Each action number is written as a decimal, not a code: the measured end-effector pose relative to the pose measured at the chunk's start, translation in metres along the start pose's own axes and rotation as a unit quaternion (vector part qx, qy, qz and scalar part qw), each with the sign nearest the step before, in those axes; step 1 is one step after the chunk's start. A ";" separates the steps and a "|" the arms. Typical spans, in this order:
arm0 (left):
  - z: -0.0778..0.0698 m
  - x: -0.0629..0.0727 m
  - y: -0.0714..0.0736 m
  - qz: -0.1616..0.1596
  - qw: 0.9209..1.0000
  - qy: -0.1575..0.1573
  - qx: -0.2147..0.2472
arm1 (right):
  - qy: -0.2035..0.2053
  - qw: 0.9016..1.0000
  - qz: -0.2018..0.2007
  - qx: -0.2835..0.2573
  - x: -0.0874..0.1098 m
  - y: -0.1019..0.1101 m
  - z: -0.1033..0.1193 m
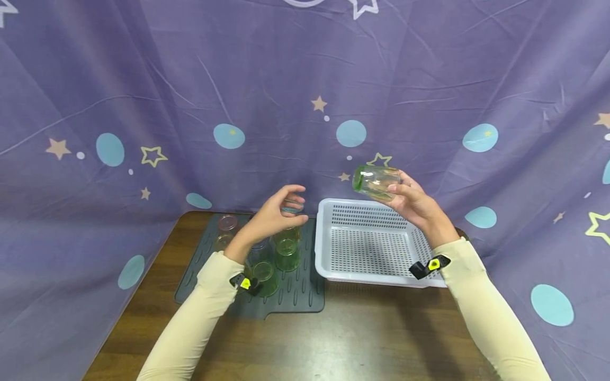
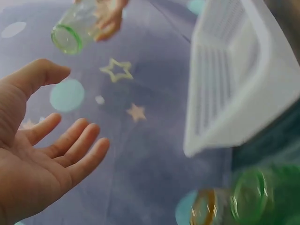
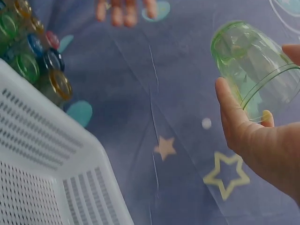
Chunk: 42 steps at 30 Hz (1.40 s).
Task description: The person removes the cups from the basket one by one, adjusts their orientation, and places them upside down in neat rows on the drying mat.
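My right hand (image 1: 415, 205) grips a clear green-tinted glass (image 1: 374, 181) near its rim, holding it on its side above the white basket. The glass's thick green base points left, toward my other hand. In the right wrist view the thumb and fingers lie around the mouth end of the glass (image 3: 251, 70). My left hand (image 1: 276, 214) hovers over the dark drying mat (image 1: 297, 293), fingers bent loosely and apart, with nothing in them. Beneath it, several upturned glasses stand on the mat, among them a green glass (image 1: 287, 255) and another green glass (image 1: 264, 278), partly hidden by the left arm.
A white perforated basket (image 1: 322, 248) sits on the wooden table (image 1: 343, 338), right of the mat. Glasses with amber, blue and pink tints, such as a pink-rimmed glass (image 1: 227, 222), stand at the mat's back. A purple patterned curtain (image 1: 286, 106) hangs behind the table.
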<state>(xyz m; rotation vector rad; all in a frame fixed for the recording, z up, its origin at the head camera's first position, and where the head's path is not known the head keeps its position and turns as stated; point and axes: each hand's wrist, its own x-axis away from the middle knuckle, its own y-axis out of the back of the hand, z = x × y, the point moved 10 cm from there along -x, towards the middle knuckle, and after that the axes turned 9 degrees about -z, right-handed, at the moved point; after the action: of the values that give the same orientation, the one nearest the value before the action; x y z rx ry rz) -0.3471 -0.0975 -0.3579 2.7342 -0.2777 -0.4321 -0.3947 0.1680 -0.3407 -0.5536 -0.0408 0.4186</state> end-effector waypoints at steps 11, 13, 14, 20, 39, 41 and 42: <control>-0.040 -0.022 -0.019 -0.041 0.990 -0.026 0.133 | -0.006 0.999 0.035 0.002 0.002 -0.033 -0.017; -0.043 -0.023 -0.023 -0.038 0.988 -0.022 0.146 | -0.010 0.999 0.040 -0.005 0.001 -0.037 -0.020; -0.044 -0.024 -0.025 -0.036 0.988 -0.020 0.151 | -0.012 0.999 0.042 -0.008 0.001 -0.039 -0.022; -0.045 -0.029 -0.037 -0.033 0.986 -0.011 0.164 | -0.026 0.999 0.041 -0.006 0.000 -0.047 -0.034; -0.045 -0.030 -0.034 -0.055 0.983 -0.004 0.177 | -0.065 0.998 0.023 0.007 -0.006 -0.058 -0.054; -0.046 -0.029 -0.032 -0.062 0.982 -0.007 0.176 | -0.064 0.997 0.029 0.010 -0.006 -0.059 -0.055; -0.046 -0.029 -0.031 -0.064 0.983 -0.007 0.174 | -0.064 0.997 0.033 0.012 -0.006 -0.060 -0.055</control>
<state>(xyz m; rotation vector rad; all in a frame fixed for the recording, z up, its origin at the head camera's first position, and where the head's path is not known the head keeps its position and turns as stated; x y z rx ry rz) -0.3544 -0.0471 -0.3209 3.1050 -0.1979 -0.4768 -0.3696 0.0920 -0.3559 -0.5039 -0.1407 0.5170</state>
